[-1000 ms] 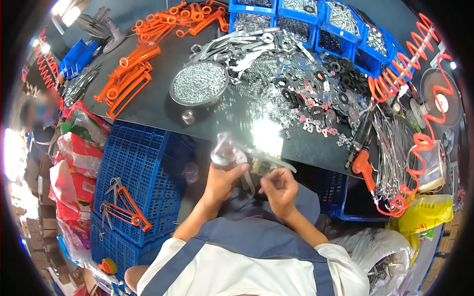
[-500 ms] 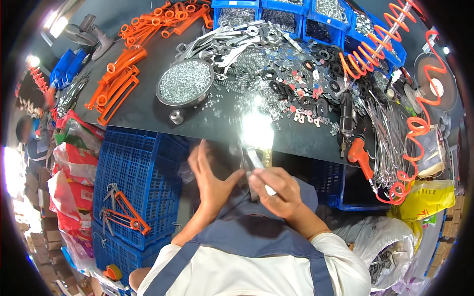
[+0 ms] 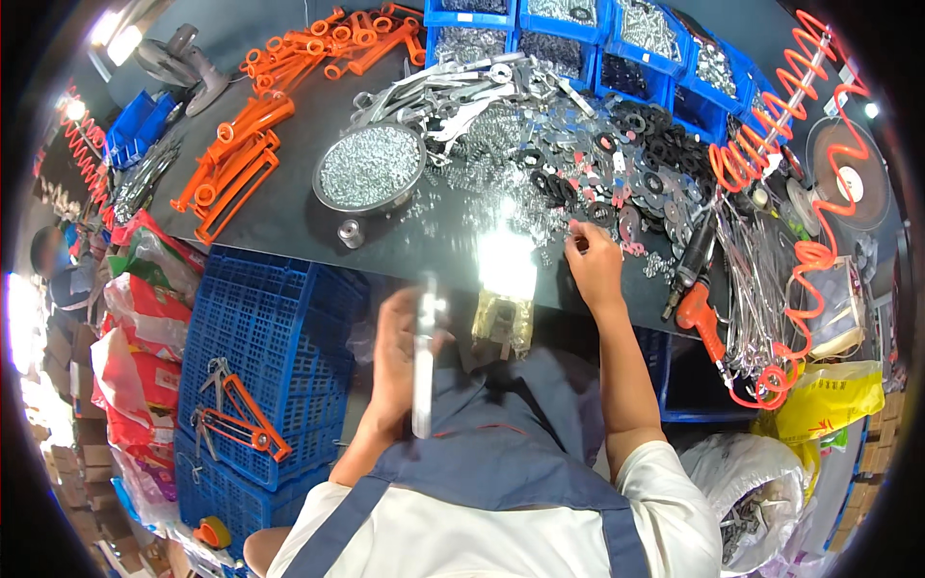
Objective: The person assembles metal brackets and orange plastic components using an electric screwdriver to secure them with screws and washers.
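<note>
My left hand (image 3: 390,342) is closed around a long silver metal part (image 3: 423,371), held upright in front of the table's front edge and slightly blurred. My right hand (image 3: 595,262) is over the right part of the table, at the near edge of a pile of small flat washers and plates (image 3: 617,183). Its thumb and fingers are curled in a pinch; whatever is between them is too small to make out. Between the two hands, a brass-coloured fixture (image 3: 503,326) sits at the table edge under a bright glare.
A round bowl of small silver pieces (image 3: 371,166) stands left of the pile. Orange frames (image 3: 231,164) lie farther left. Blue bins (image 3: 559,48) line the back. A dark power screwdriver (image 3: 692,262) and an orange one (image 3: 701,313) hang at right by coiled hoses. Blue crates (image 3: 270,356) stand at left.
The silver part has passed from my right hand to my left, which was spread open before. My right hand has moved forward and right to the pile. The dark screwdriver has swung to a tilt.
</note>
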